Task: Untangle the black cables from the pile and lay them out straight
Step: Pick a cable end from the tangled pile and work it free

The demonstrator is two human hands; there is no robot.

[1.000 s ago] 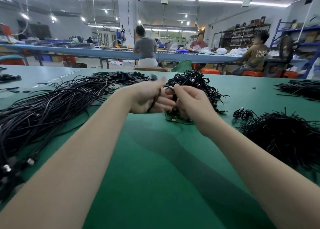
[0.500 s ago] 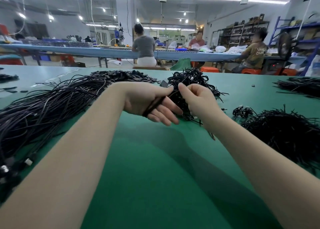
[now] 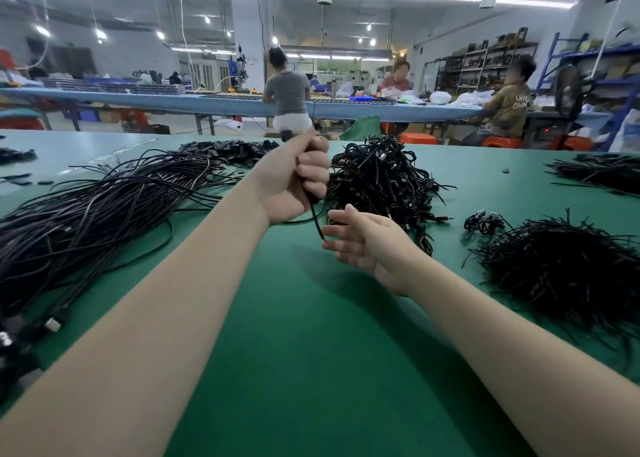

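Observation:
A tangled pile of black cables point(image 3: 384, 176) sits at the middle of the green table point(image 3: 311, 335). My left hand point(image 3: 294, 183) is raised in a fist beside the pile and grips a black cable point(image 3: 317, 222); the cable's upper end sticks out above the fist and its lower end hangs below. My right hand point(image 3: 360, 245) is lower, fingers spread and relaxed, its fingertips at the hanging cable end. A long spread of straightened black cables point(image 3: 90, 214) lies on the left of the table.
A heap of short black ties point(image 3: 568, 273) lies at the right, with a small coiled cable point(image 3: 483, 222) beside it. More black pieces point(image 3: 225, 146) lie behind the left spread and another bundle point(image 3: 602, 172) at far right. People work at a blue bench point(image 3: 207, 100) beyond.
My left hand has closed into a fist on the cable and lifted it up away from the pile. My right hand has let go, dropped lower and opened.

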